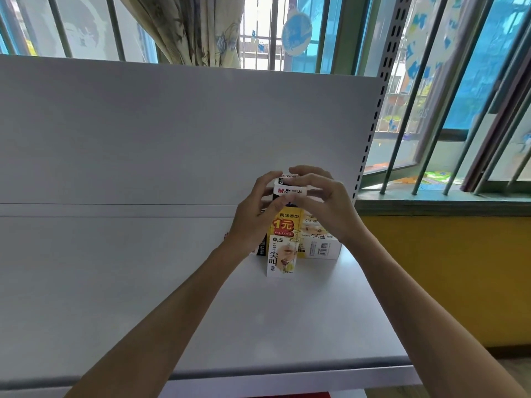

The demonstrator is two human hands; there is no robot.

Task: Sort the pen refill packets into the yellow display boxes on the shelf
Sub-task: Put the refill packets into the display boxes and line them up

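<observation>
A bundle of refill packets is held at the top of an upright yellow display box. It is clasped on its left side by the left grip and on its right side and top by the right grip. The box is stood near the back right corner of the shelf. A white carton is laid just beside the box, towards the right edge.
</observation>
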